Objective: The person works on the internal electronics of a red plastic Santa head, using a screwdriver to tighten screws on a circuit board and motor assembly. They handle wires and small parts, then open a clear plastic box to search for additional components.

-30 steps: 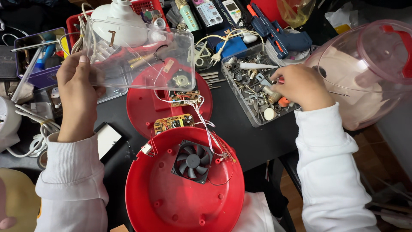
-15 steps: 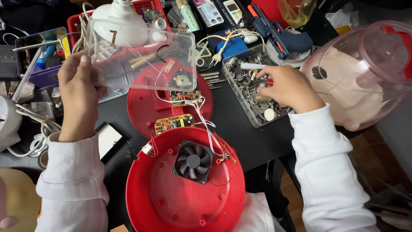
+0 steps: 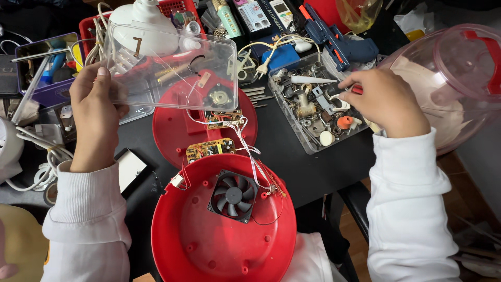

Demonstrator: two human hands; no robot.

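Holding a clear plastic lid (image 3: pixel 172 68) up above the counter (image 3: pixel 292 156), the left hand (image 3: pixel 96 112) grips its left edge, thumb on the upper face and the other fingers curled under it. Through the lid show a white appliance part (image 3: pixel 143 26) and a red basket (image 3: pixel 180 8) behind it. The right hand (image 3: pixel 389 102) reaches into a clear parts tray (image 3: pixel 313 146) at the counter's right — its fingers are pressed together around something small with a red tip (image 3: pixel 357 89), though what exactly they pinch cannot be told. The tray holds screws, metal fittings, a white disc and an orange piece.

Nearest the camera lies a round red housing (image 3: pixel 209 245), open side up, with a black fan (image 3: pixel 233 196) fixed in its middle. Thin white and red wires (image 3: pixel 248 149) run from it to a yellow circuit board (image 3: pixel 209 150) and on to a second red shell (image 3: pixel 177 130) lying just behind — this one partly under the raised lid. A pink translucent dome (image 3: pixel 454 78) stands at the far right, touching the right wrist's side. A blue glue gun (image 3: pixel 339 44) lies behind the tray.
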